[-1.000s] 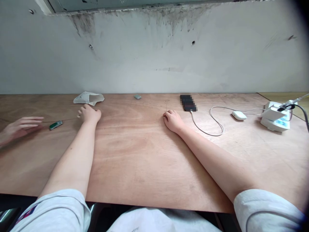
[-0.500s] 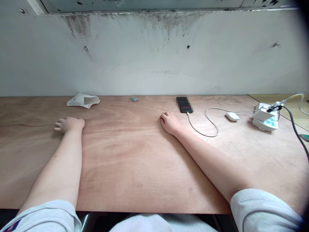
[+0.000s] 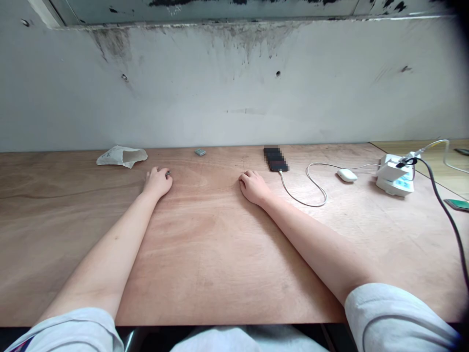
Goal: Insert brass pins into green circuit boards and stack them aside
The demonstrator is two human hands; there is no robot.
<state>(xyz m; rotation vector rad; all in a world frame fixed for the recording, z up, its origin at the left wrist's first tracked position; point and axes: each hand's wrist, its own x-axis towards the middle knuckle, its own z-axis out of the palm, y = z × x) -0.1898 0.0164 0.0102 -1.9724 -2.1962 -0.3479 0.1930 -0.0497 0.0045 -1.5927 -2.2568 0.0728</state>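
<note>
My left hand (image 3: 157,183) is over the wooden table (image 3: 205,254), left of the middle, with its fingers closed. A small dark object (image 3: 167,173) shows between thumb and forefinger; its kind is too small to tell. Behind that hand, to the left, lies a crumpled white paper bag (image 3: 113,156) with its mouth facing right. My right hand (image 3: 252,187) rests on the tabletop with its fingers curled in, and I see nothing in it. Just beyond it is a black phone (image 3: 276,159), its screen blurred out. A small grey flat piece (image 3: 200,152) lies near the wall, between the hands.
A white cable (image 3: 313,205) runs from the phone towards a white power strip with plugs (image 3: 394,176) on the right. Beside the cable sits a white earbud case (image 3: 346,175). A black cord (image 3: 449,210) and a green object (image 3: 458,205) are at the right edge.
My left hand has moved right and slightly away from me, from an open-fingered pose to a closed one with a small dark object showing. My right hand stays in place. The view has shifted slightly.
</note>
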